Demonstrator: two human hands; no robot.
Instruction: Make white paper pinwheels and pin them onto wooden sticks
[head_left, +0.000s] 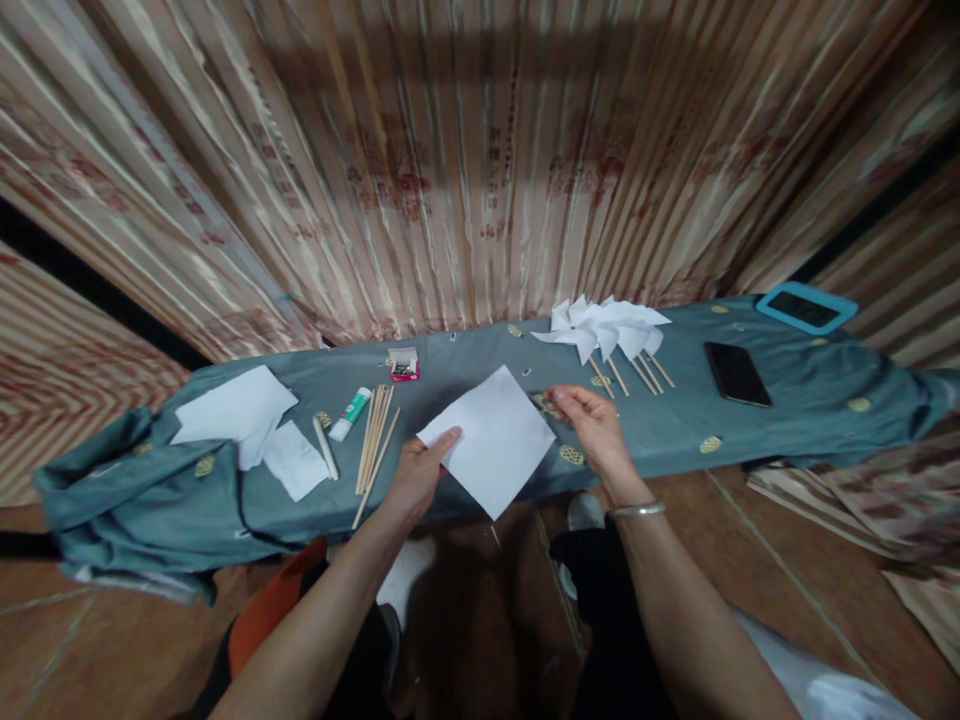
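A square sheet of white paper (pixel 496 445) is held above the table's front edge, one corner pointing toward me. My left hand (pixel 420 472) grips its left corner, thumb on top. Just beyond the right corner is my right hand (pixel 594 425), thumb and fingers pinched together; whatever lies between them is too small to make out. To the left of the sheet lie several thin wooden sticks (pixel 373 440), a glue stick (pixel 351 413) and a small red-and-white box (pixel 405 366) standing open with small metallic bits inside.
Several white paper pinwheels on sticks (pixel 600 328) lie at the back right, beside a dark phone (pixel 737 373) and a blue-framed device (pixel 806 307). At left are stacked white sheets (pixel 238 405), a marked paper piece (pixel 295 462) and a white pen-like stick (pixel 325 447). Curtains (pixel 465 180) hang behind.
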